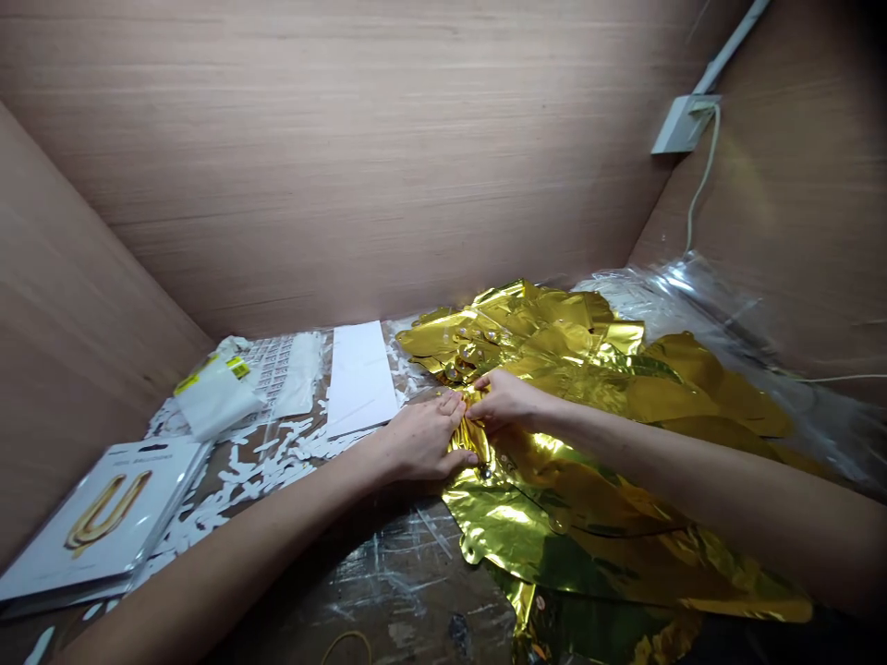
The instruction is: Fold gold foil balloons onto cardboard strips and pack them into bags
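Both hands meet at a gold foil balloon (476, 441) near the left edge of a heap of flat gold foil balloons (589, 531). My left hand (428, 436) is closed on the gathered foil, its thumb below and its fingers along the left side. From the right, my right hand (509, 400) pinches the same crumpled foil between thumb and fingers, close to the left fingertips. The foil is bunched between the hands, and parts of it are hidden by the fingers. More gold foil lies under my right forearm.
Packs of balloon cards (103, 517) lie at the left. Behind them are a white packet (218, 397), printed sheets (270, 360) and a white card (361, 374). White paper scraps (242, 476) are scattered around. Clear plastic bags (683, 282) lie back right, under a socket box (686, 125) with a cable.
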{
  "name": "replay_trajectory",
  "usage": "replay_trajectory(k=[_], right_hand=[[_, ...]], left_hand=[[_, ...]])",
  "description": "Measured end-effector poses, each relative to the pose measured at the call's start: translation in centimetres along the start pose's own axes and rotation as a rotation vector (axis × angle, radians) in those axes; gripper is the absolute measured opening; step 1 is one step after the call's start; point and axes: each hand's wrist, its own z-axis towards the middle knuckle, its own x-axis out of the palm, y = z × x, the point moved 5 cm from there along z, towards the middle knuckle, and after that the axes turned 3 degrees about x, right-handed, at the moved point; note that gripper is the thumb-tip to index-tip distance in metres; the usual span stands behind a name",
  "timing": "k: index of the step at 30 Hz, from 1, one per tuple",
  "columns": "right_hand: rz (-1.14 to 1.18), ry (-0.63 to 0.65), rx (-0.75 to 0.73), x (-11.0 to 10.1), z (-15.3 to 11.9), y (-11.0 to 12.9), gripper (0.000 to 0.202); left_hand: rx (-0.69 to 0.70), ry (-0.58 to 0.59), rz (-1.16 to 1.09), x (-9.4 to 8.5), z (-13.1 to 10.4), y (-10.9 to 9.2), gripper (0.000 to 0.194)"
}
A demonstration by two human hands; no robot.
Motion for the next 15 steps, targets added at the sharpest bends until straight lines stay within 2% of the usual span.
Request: replay_trajectory(k=[3, 5, 7, 9, 11, 12, 13, 15], right_hand=[[-0.051, -0.067, -0.049, -0.5, -0.1, 0.0, 0.065], [-0.09, -0.14, -0.12, -1.2, -0.3, 0.5, 0.07], [-0.094, -0.181, -0.186, -2.0, -0.4, 0.8, 0.07], [-0.077, -0.176, -0.237, -2.5, -0.4, 0.8, 0.069], [-0.073, -0.159, -0.277, -2.8, -0.3, 0.8, 0.068], [-0.078, -0.155, -0.291, -2.9, -0.3, 0.8, 0.067], [-0.087, -0.15, -0.302, -2.8, -0.3, 0.8, 0.066], [-0.102, -0.131, -0.316, -2.5, -0.3, 0.8, 0.064]], left_hand=[[0.018, 0.0, -0.117, -2.4, -0.6, 0.7, 0.075], [-0.02, 0.0, -0.226, -5.0, -1.4, 2.5, 0.061], [-0.2, -0.082, -0.258, -7.9, -2.5, 6.0, 0.059], [-0.434, -0.085, -0.201, -9.4, -3.8, 10.2, 0.056], [-0.787, -0.027, -0.08, -9.1, -5.8, 14.6, 0.052], [-0.94, -0.019, -0.124, -8.4, -6.9, 16.4, 0.051], [-1.049, -0.069, -0.24, -7.5, -7.8, 17.8, 0.048], [-1.115, -0.137, -0.329, -6.0, -8.9, 19.3, 0.046]])
